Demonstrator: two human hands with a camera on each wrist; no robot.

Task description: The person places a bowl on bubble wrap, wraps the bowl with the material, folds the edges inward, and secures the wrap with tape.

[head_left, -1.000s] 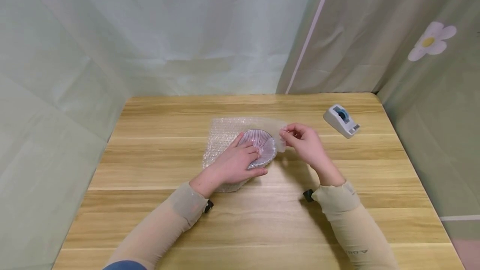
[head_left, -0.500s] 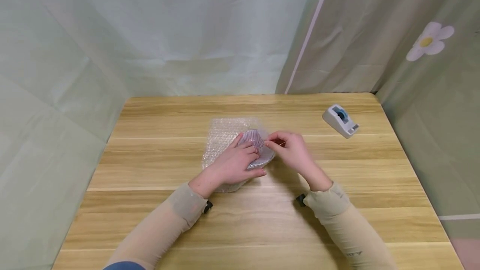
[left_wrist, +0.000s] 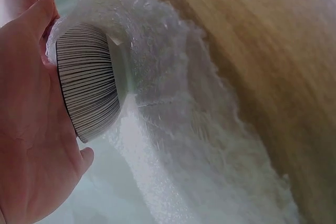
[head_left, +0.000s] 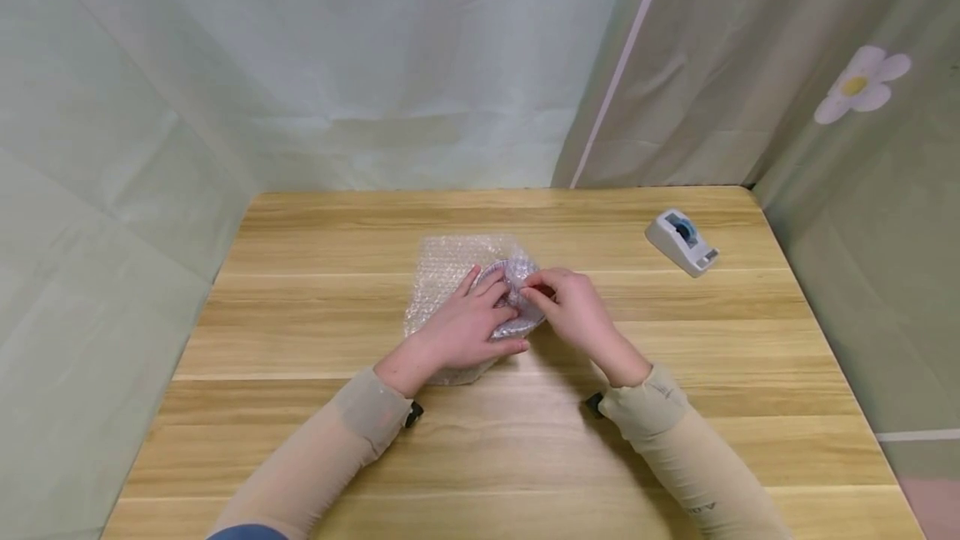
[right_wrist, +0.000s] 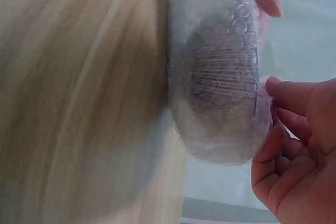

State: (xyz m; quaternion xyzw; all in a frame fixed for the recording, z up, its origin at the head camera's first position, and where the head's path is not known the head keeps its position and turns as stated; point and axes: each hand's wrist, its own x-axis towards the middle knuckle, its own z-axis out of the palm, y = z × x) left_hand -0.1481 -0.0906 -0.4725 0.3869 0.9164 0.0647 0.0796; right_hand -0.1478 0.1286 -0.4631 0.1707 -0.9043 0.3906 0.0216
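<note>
A striped bowl (left_wrist: 86, 82) with thin dark lines on its outside stands upright on a sheet of bubble wrap (head_left: 437, 277). My left hand (head_left: 463, 329) rests over the bowl's top with its fingers spread, some reaching inside. At the bowl's right side, my right hand (head_left: 576, 311) pinches the edge of the wrap between thumb and fingers. The wrap there comes up around the bowl's wall and folds in over the rim, as the right wrist view also shows. Part of the bowl's inside is hidden by the left hand and the folded wrap.
A grey-white tape dispenser (head_left: 682, 242) with a blue core stands at the back right of the wooden table (head_left: 315, 307). Pale curtains (head_left: 420, 65) hang behind the table and along its sides.
My right hand has moved left and inward, bringing the pinched wrap edge from beside the bowl to over its rim. The left hand stays on the bowl, its fingers slightly more spread.
</note>
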